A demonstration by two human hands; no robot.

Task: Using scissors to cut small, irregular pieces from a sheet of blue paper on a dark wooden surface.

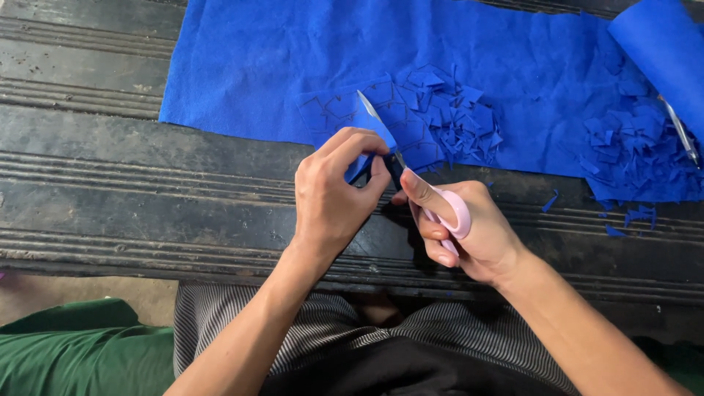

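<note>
Left hand pinched a small blue felt piece taut while right hand gripped pink-handled scissors, blades cutting it.

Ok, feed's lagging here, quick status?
Left hand pinching small blue felt piece. Right hand working pink-handled scissors. Felt scraps piled beyond, nothing blocking.

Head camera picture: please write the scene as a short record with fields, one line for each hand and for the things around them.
View: head camera, looking down at a dark grooved wooden bench
Left hand: pinches a small piece of blue felt
Right hand: holds pink-handled scissors, blades pointing up and away into the felt piece
Behind the hands: large blue felt sheet spread flat, with a marked felt piece on it
Scraps: two heaps of blue felt cuttings on the sheet
Far right: rolled blue felt, silver pen
</note>
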